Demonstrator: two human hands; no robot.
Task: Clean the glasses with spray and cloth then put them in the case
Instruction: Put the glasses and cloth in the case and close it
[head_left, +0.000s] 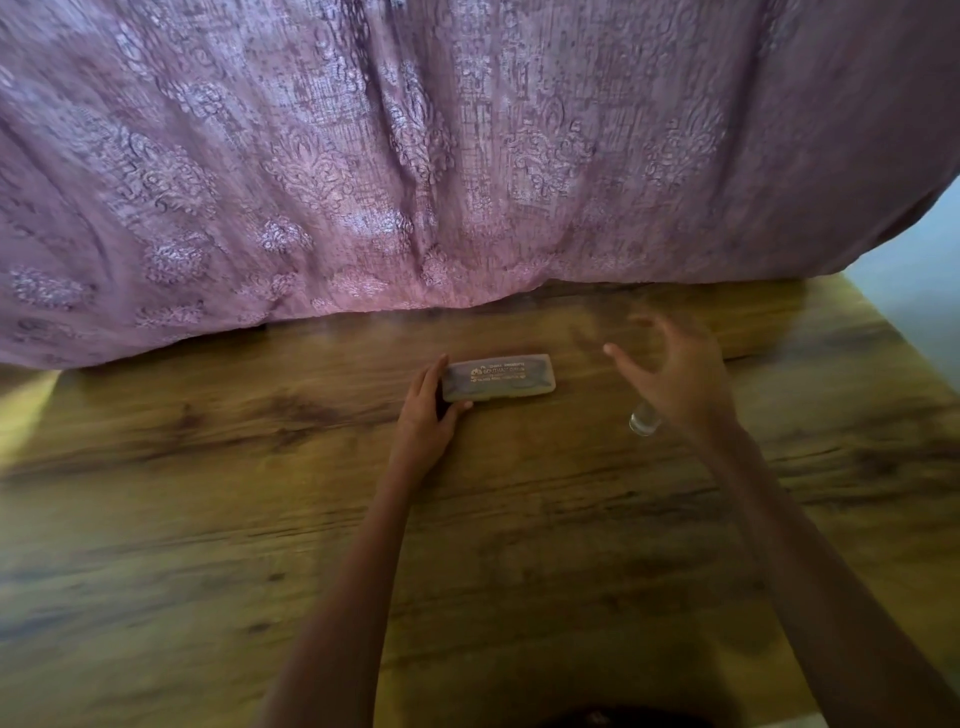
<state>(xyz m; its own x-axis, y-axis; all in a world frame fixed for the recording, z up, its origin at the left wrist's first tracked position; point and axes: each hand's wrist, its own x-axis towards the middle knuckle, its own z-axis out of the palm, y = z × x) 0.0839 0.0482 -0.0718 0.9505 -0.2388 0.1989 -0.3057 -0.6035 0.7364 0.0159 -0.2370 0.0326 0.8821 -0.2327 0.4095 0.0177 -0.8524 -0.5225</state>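
A closed glasses case, grey-brown with gold print on its lid, lies flat on the wooden table. My left hand grips the case's left end, thumb under the front edge and fingers on the side. My right hand hovers to the right of the case, blurred, with its fingers spread and nothing in it. Just below that hand a small clear spray bottle stands on the table, mostly hidden by the palm. Neither glasses nor a cloth can be seen.
A pink patterned curtain hangs along the far edge of the table and drapes onto it. The table's right edge runs diagonally, with pale floor beyond.
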